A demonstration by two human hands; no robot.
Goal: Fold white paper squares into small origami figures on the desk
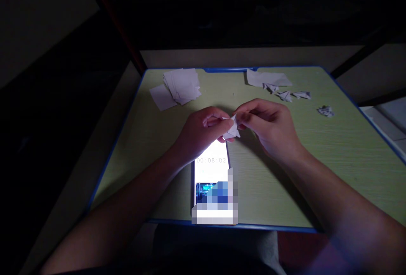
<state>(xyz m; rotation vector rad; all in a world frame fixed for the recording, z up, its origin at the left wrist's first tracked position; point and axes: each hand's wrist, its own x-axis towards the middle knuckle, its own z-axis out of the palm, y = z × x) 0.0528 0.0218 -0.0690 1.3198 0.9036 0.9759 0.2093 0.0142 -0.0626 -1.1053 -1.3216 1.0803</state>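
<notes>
A small piece of folded white paper (234, 131) is pinched between my two hands above the middle of the table. My left hand (204, 129) is closed on its left side, the thumb lying across its face. From the right, the thumb and fingertips of my right hand (269, 122) grip its upper edge. Just below the hands lies a lit phone (211, 171) showing a timer; its lower part is blurred out. My left hand covers the phone's top end. The paper's exact folded shape is partly hidden by my fingers.
A stack of white paper sheets (184, 84) lies at the back left of the green table (152, 139). At the back right are a loose sheet (269, 78), several folded paper pieces (285, 95) and a crumpled-looking paper piece (325, 111). The table has a blue edge (122, 135).
</notes>
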